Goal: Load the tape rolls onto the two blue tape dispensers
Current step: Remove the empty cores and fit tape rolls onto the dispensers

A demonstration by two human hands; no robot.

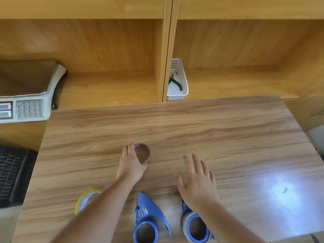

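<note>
My left hand [130,165] grips a clear tape roll [142,153] that rests on the wooden table [228,134] near its middle. My right hand [198,181] hovers flat over the table with its fingers spread and nothing in it. Two blue tape dispensers lie at the near edge: the left dispenser [147,218] has a bare hub, while the right dispenser [194,225] carries a clear roll around its hub and is partly hidden by my right forearm. A yellow-rimmed tape roll [84,199] lies by my left forearm, partly covered by it.
A weighing scale [26,95] with a keypad stands at the far left. A white basket [178,83] holding green-handled pliers sits in the wooden shelf behind the table. A black keyboard [10,172] lies left of the table. A bright glare patch marks the table's right side.
</note>
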